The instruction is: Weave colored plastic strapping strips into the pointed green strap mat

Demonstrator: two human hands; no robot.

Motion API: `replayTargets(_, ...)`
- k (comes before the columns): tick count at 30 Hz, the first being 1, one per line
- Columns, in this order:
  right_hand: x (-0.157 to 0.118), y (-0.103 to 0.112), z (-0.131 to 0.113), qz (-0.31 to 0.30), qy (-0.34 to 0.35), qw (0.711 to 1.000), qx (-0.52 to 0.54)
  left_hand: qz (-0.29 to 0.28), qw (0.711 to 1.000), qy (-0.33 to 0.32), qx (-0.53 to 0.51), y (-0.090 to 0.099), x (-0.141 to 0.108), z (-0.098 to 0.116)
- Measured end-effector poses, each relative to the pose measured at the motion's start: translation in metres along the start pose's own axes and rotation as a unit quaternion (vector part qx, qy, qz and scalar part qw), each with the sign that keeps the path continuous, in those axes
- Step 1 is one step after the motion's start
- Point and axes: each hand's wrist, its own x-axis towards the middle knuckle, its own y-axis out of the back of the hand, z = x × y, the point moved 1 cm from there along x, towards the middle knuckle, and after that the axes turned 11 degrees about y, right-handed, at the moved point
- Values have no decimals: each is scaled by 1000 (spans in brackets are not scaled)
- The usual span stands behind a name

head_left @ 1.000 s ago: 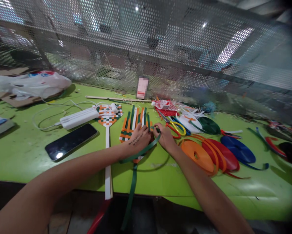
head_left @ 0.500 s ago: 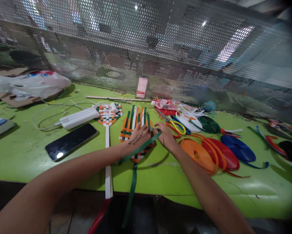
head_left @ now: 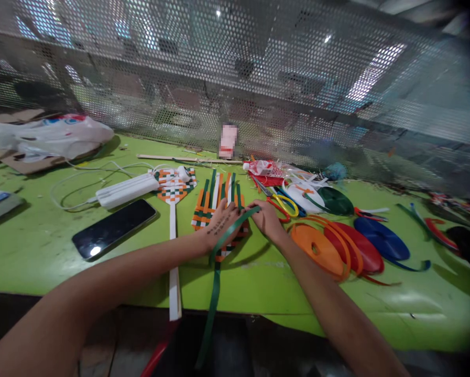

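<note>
A half-woven fan of orange, white and green strips (head_left: pixel 202 215) lies on the green table, its upright strip ends pointing away from me. My left hand (head_left: pixel 223 224) rests across it, fingers bent onto the weave near its right side; the fingertips are partly hidden. Just right of it, my right hand (head_left: pixel 266 220) pinches a loose green plastic strip (head_left: pixel 235 225), which arcs back over my left hand. Another green strip (head_left: pixel 214 298) hangs from the fan's lower tip past the table edge. To the left lies a woven fan (head_left: pixel 175 191) with a white handle (head_left: pixel 173 230).
A black phone (head_left: pixel 115 229) and a white power bank (head_left: pixel 128 189) with cables lie at left. Yellow-handled scissors (head_left: pixel 287 206) and orange (head_left: pixel 311 248), red (head_left: pixel 370 251) and blue strip rolls (head_left: pixel 382 238) sit at right. A perforated metal screen (head_left: pixel 172 68) stands behind.
The green strip has been drawn through toward my right hand, so its loose tail over my left hand is shorter. My left hand has hardly moved.
</note>
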Motion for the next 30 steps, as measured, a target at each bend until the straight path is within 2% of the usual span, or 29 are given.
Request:
replayTargets(4, 1, 3, 4, -6, 42, 999, -5, 1, 1000, -1, 5, 0, 3, 2)
replayTargets(9, -2, 15, 3, -52, 128, 990, -7, -10, 1000, -25, 13, -6, 4, 0)
replayTargets(14, -4, 25, -4, -67, 161, 985, -14, 0, 999, -26, 38, -8, 7, 0)
replayTargets(21, 2, 35, -8, -84, 170, 982, -11, 26, 996, -19, 78, -13, 8, 6)
replayTargets(30, 1, 38, -7, -86, 132, 987, -39, 30, 997, -21, 71, -12, 4, 4)
